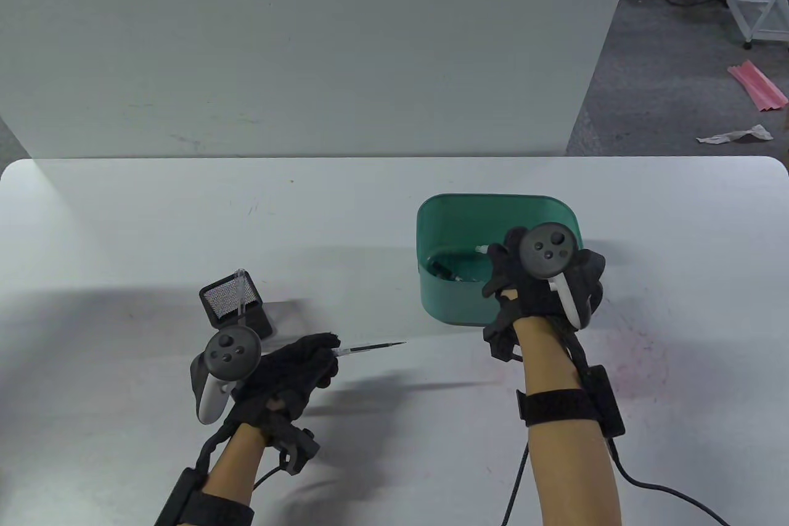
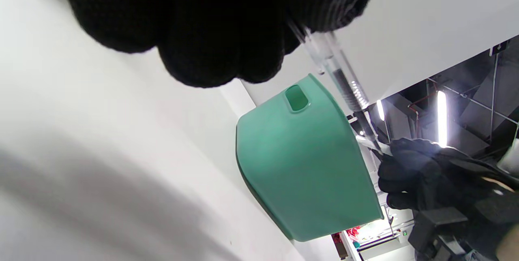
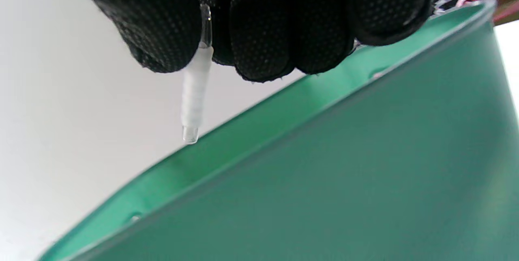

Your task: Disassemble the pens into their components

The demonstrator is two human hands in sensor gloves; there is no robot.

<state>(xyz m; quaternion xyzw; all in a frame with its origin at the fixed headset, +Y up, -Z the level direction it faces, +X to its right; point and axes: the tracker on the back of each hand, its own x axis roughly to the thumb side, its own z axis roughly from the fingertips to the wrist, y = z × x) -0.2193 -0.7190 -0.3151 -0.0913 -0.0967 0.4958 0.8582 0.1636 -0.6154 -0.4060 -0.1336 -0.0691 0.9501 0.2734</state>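
At the near edge of the desk point(image 1: 123, 230), the left hand point(image 1: 290, 372) is pinching a pen refill point(image 1: 370, 347), its tip pointing right toward the green bin point(image 1: 444, 304). Only the left wrist view is showing the spring coiled on that refill and the clear sleeve around it. Farther right, the right hand point(image 1: 542, 285) is hovering over the bin, fingers curling round a clear pen barrel point(image 3: 195, 86), which the right wrist view is revealing while the table view is hiding nearly all of it. Behind the left hand, a black mesh holder point(image 1: 237, 304) is standing with one clear pen upright. Parts lying inside the bin are too dim to identify.
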